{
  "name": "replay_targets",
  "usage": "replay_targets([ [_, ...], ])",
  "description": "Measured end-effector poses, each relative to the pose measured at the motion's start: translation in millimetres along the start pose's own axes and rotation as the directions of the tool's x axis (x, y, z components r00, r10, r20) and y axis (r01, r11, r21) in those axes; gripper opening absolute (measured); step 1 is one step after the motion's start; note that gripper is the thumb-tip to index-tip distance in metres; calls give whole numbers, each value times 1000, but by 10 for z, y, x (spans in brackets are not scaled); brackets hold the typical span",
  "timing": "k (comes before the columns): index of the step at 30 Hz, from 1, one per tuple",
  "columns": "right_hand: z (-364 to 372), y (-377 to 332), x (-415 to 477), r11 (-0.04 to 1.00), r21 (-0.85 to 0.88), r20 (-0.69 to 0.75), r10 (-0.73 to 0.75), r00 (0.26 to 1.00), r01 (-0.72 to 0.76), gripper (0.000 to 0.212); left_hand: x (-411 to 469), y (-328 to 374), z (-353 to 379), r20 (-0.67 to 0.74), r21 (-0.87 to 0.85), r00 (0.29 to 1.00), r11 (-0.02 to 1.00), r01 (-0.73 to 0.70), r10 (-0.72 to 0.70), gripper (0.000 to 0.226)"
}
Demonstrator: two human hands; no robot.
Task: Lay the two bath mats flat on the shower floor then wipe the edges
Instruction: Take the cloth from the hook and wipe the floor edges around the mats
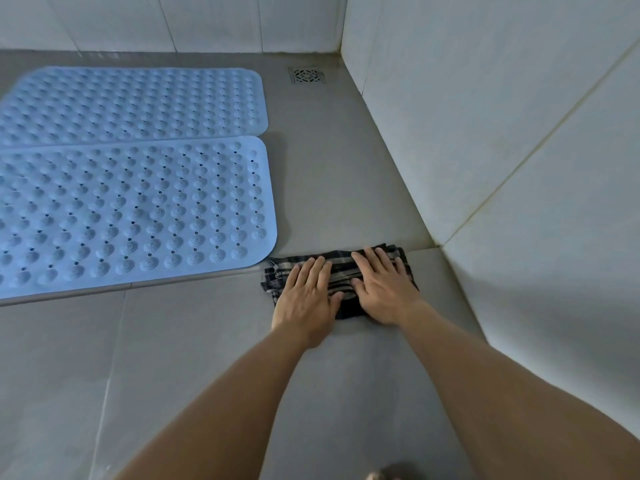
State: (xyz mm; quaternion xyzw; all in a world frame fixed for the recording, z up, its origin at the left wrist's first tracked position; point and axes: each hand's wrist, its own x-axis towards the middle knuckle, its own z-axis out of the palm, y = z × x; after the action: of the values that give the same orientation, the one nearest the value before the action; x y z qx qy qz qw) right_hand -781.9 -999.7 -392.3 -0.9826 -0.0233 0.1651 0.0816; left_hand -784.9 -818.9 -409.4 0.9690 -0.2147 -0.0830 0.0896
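Forearms out: I'm pressing L hand point(306, 292) & R hand point(384, 289) flat on cloth point(341, 271); risk: catching near mat point(138, 216) corner, curling it.

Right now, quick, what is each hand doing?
Left hand: open, pressing flat on the folded dark checked cloth.
Right hand: open, pressing flat on the same cloth.

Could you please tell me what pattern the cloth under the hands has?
The cloth is dark plaid with pale stripes, seen in the head view.
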Motion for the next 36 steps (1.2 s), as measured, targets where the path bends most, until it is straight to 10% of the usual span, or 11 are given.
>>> replay_targets([
  [36,428,-2031,176,981,-93,-184,-187,965,172,59,-1067,-1833,-216,-113,-106,956,960,261,-272,76],
])
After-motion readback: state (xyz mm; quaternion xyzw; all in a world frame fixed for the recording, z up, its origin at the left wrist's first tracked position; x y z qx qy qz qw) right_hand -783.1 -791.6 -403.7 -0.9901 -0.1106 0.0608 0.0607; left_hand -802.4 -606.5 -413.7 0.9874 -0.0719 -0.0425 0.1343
